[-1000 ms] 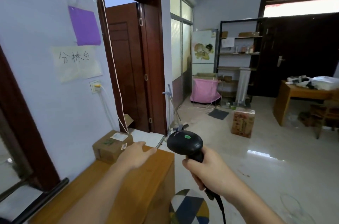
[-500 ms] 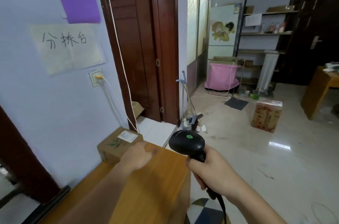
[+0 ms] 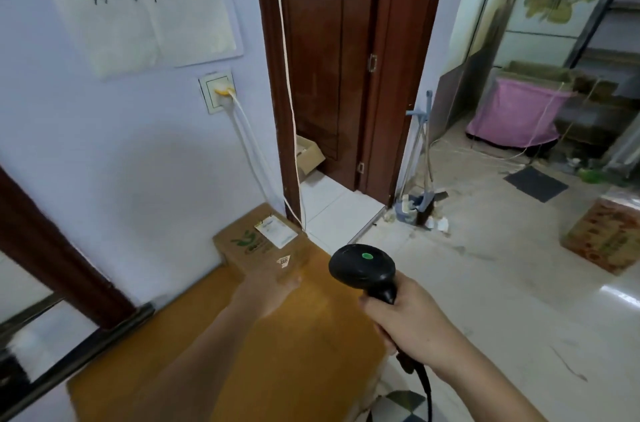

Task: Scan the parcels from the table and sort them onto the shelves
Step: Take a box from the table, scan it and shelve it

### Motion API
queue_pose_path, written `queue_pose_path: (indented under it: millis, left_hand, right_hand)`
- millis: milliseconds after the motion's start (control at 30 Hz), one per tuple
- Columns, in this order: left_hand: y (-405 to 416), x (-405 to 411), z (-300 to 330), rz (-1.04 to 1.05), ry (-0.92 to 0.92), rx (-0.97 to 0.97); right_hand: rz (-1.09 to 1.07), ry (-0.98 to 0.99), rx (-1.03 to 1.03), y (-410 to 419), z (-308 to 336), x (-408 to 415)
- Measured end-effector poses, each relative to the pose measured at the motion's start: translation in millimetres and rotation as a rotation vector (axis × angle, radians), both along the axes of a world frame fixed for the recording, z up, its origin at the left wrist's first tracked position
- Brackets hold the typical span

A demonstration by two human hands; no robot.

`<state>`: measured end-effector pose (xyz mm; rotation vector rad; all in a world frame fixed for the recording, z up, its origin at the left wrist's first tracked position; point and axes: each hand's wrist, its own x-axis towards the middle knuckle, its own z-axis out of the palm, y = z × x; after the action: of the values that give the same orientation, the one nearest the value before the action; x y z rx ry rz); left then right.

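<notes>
A small brown cardboard parcel (image 3: 256, 245) with a white label and a green logo lies at the far end of the orange wooden table (image 3: 242, 352), against the wall. My left hand (image 3: 268, 286) reaches over the table and touches the parcel's near side; the hand is blurred and its fingers are hard to make out. My right hand (image 3: 408, 321) grips the handle of a black barcode scanner (image 3: 363, 266), whose head with a green dot sits just right of the parcel. The scanner's cable hangs down below my wrist.
A wall socket (image 3: 218, 91) with a white cable is above the parcel. A brown door frame (image 3: 277, 75) stands right behind the table. On the floor to the right are a printed carton (image 3: 602, 234), a dustpan and broom (image 3: 419, 193), and a pink-covered bin (image 3: 516, 113).
The view has dropped and closed in on the table. My left hand has moved forward to the parcel's near side. The scanner stays held in my right hand.
</notes>
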<state>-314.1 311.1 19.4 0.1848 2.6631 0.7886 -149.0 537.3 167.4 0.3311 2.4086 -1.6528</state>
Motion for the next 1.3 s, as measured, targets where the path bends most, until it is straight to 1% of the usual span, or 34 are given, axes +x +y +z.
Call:
queue_pose_path:
  millis: [167, 267, 367, 400, 467, 533, 567, 600, 633, 733, 833, 967, 1033, 1100, 1167, 1300]
  left_hand:
    - [-12, -34, -31, 0.039, 0.002, -0.015]
    - [-21, -59, -55, 0.125, -0.049, -0.037]
    - [-26, -85, -75, 0.229, -0.031, -0.079]
    - [-27, -93, -80, 0.311, -0.021, -0.064]
    - [-28, -108, -88, 0.567, -0.053, 0.073]
    - [-34, -125, -109, 0.869, -0.181, 0.282]
    - [-37, -132, -119, 0.981, -0.254, 0.392]
    - [-39, -135, -126, 1.043, -0.327, 0.472]
    - [-40, -137, -133, 1.061, -0.38, 0.511]
    - [-37, -134, -148, 0.997, -0.408, 0.52]
    - [-33, -126, -157, 0.958, -0.362, 0.627]
    - [-28, -113, -167, 0.878, -0.294, 0.671]
    - [-27, -106, -171, 0.81, -0.303, 0.706]
    - [-29, -100, -177, 0.785, -0.329, 0.789]
    - [-30, -96, -182, 0.794, -0.355, 0.816]
    - [-27, -94, -189, 0.768, -0.328, 0.837]
  right_hand:
    - [0.002, -0.08, 0.018, -10, -27, -55]
    - [-0.001, -0.111, 0.063, -18, -46, -84]
    - [0.007, -0.167, 0.082, -26, -65, -109]
    - [0.014, -0.186, 0.086, -29, -71, -117]
    - [0.03, -0.195, 0.102, -34, -83, -131]
    - [0.043, -0.21, 0.128, -38, -93, -144]
    - [0.048, -0.222, 0.132, -38, -97, -150]
    - [0.057, -0.237, 0.126, -37, -102, -155]
    - [0.061, -0.248, 0.116, -36, -106, -160]
    - [0.059, -0.268, 0.121, -31, -114, -175]
    - [0.058, -0.283, 0.118, -27, -122, -188]
    - [0.052, -0.261, 0.118, -26, -136, -210]
    - [0.05, -0.241, 0.132, -27, -145, -222]
    - [0.049, -0.225, 0.15, -28, -154, -232]
    - [0.036, -0.204, 0.147, -28, -163, -242]
    - [-0.008, -0.188, 0.13, -30, -176, -257]
